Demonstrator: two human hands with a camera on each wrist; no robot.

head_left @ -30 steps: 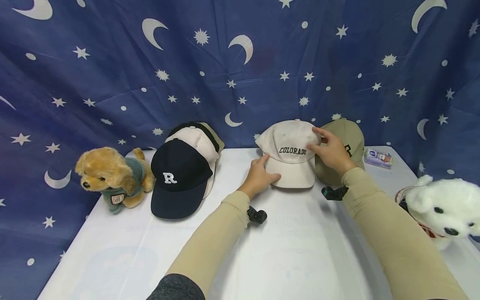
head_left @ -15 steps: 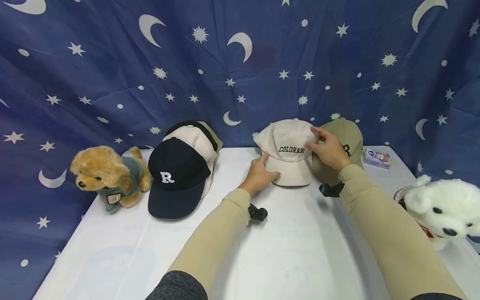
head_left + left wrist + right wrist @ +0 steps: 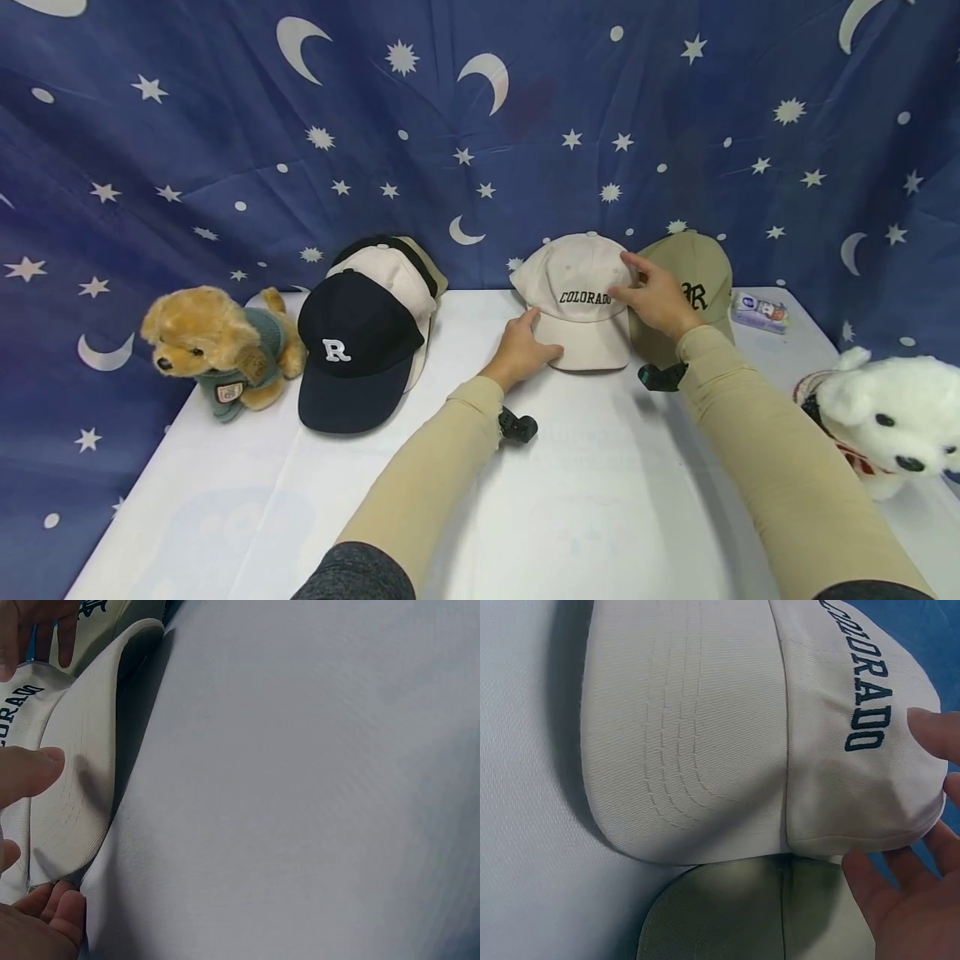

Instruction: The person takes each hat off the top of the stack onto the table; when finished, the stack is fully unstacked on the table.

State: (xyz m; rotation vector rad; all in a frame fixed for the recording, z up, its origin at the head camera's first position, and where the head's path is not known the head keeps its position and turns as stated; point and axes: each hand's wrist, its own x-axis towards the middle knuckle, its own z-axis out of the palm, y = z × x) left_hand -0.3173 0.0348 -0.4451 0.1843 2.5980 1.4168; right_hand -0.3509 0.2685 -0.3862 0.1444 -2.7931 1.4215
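Observation:
A cream baseball cap (image 3: 581, 287) lettered COLORADO sits at the back of the table, its brim toward me. My left hand (image 3: 519, 352) holds its left side, the thumb over the brim (image 3: 75, 787) and the fingers at the edge. On the other side my right hand (image 3: 660, 302) grips the crown (image 3: 832, 795), with the thumb in front and fingers round the side; some fingertips are hidden behind the fabric. Directly to the right, an olive cap (image 3: 693, 258) with a dark monogram is partly covered by my right hand and touches or lies close to the cream one.
Several caps overlap at the left, a navy one (image 3: 356, 333) marked R in front. A brown plush dog (image 3: 202, 333) sits beside them. A purple packet (image 3: 759, 312) and a white plush dog (image 3: 892, 417) are on the right. A starry blue curtain (image 3: 540, 183) hangs behind the white table (image 3: 585, 483).
Both hands keep nearly the same hold on the cream cap. The right hand has shifted slightly left, so more of the olive cap's monogram shows. The head view has moved a little.

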